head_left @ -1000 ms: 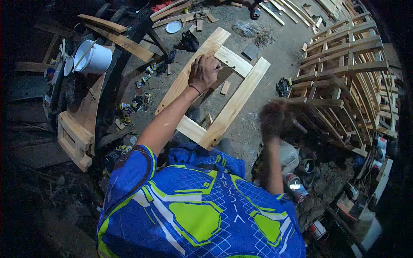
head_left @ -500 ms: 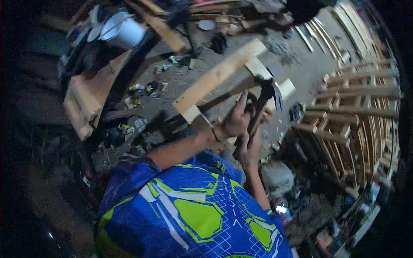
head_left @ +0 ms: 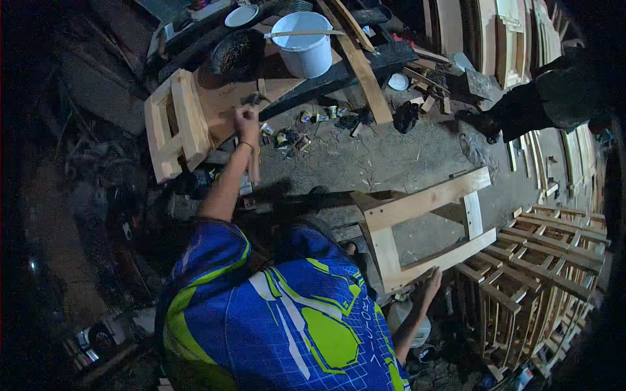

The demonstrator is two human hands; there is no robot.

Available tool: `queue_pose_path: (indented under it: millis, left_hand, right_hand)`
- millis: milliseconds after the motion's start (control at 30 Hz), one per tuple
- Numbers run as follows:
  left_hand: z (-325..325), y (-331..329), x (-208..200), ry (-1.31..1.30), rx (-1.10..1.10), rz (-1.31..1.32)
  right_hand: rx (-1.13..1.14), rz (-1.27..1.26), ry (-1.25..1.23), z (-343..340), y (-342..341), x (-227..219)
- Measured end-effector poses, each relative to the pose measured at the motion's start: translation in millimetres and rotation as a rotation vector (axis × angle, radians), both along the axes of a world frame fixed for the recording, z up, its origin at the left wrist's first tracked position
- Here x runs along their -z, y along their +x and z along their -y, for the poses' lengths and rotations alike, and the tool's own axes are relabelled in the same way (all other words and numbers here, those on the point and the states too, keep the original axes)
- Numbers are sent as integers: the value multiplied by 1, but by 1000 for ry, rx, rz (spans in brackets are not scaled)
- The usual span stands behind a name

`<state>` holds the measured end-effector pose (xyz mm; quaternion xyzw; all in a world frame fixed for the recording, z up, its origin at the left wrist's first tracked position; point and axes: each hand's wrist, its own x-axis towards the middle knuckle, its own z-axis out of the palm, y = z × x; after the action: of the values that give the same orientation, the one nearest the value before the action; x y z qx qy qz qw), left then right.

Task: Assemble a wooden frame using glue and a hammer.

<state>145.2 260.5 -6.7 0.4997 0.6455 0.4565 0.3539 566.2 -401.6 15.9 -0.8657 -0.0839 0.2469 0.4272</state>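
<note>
Dark-headed, wooden-handled hammer (head_left: 254, 100) has moved left, leaving the pale rectangular wooden frame (head_left: 427, 197) out of striking reach.
Left hand (head_left: 246, 122) wraps its fingers round the hammer; the frame is at the fingertips of the right hand (head_left: 430, 287), grip unclear.

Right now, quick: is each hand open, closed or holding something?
Left hand: closed, holding a hammer.
Right hand: open, at the wooden frame's near edge; whether it touches cannot be told.

The left hand (head_left: 246, 120), blurred beside the workbench (head_left: 293, 98) edge, partly hides a hammer (head_left: 253, 100); darkness swallows part of a co-worker (head_left: 564, 101).
</note>
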Motion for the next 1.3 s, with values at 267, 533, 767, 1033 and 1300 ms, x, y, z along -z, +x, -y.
queue_pose_path:
  millis: [267,533,767,1033,1300]
  left_hand:
    - [-171,-132,68,85,16,-728]
    - [144,167,-144,385,1414,74]
    - [240,297,-198,-1,2259,-779]
    - [223,273,-191,-34,2054,-252]
    - [189,221,-187,-794,1817,201]
  right_hand:
    - [651,-478,536,-75,-50,-22]
    - [594,-561,667,-153,-111,-66]
    - [506,-533,1021,-230,-116,-69]
    - [360,-63,556,-160,-173,-114]
    - [1602,-330,957,-96,-318,-12]
